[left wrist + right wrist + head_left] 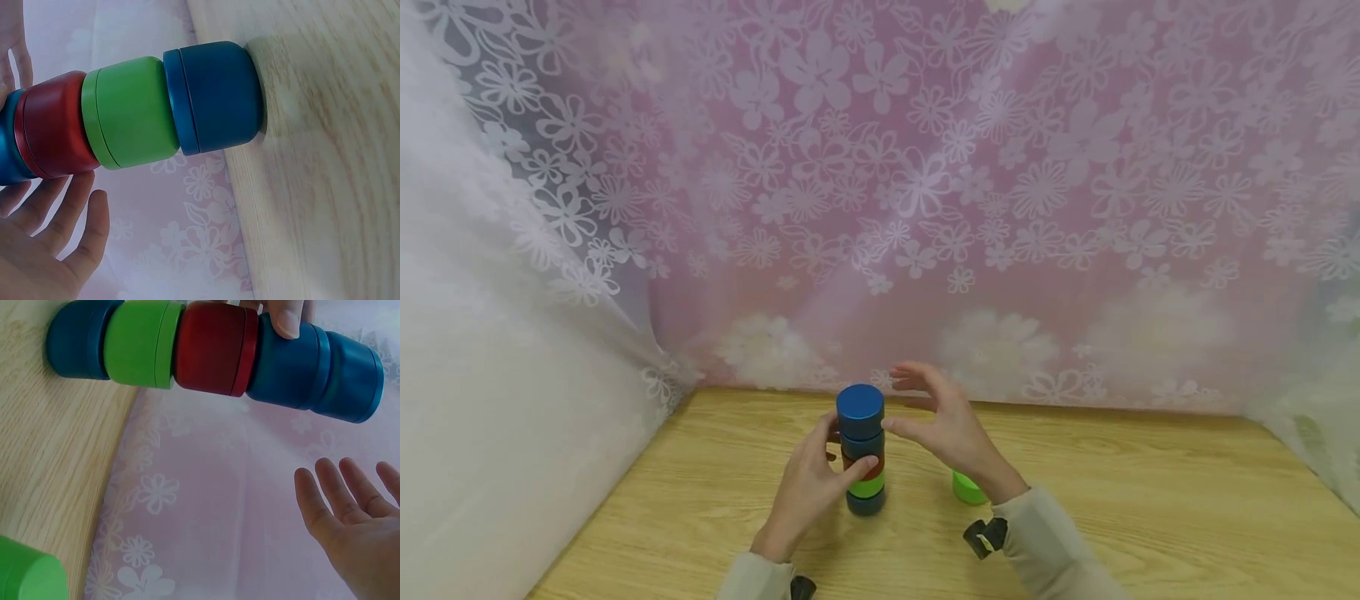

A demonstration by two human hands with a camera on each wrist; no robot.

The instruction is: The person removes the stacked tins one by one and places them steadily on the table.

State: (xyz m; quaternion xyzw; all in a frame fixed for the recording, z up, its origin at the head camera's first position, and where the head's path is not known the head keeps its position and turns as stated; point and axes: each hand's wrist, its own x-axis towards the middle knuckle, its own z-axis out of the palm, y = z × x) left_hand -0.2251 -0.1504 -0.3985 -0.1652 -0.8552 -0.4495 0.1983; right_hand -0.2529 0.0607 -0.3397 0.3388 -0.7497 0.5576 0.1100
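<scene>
Several round, glossy canisters stand on end in a stack [868, 486] on the table: blue at the bottom, then green [128, 112], red [212, 349], and two blue ones on top. The left hand [808, 479] holds the upper middle of the stack, its thumb in front and its fingers round the far side. The right hand [951, 425] is held up beside the top blue canister [861, 404], fingers spread and nothing in them. In the right wrist view its fingers [325, 494] are apart from the stack; whether its thumb touches is unclear.
A separate green canister [967, 489] stands on the wood-grain table [1112, 500], partly hidden by the right wrist. Behind the table hangs a pink flowered curtain [1000, 208], and a pale cloth [512, 375] closes the left side.
</scene>
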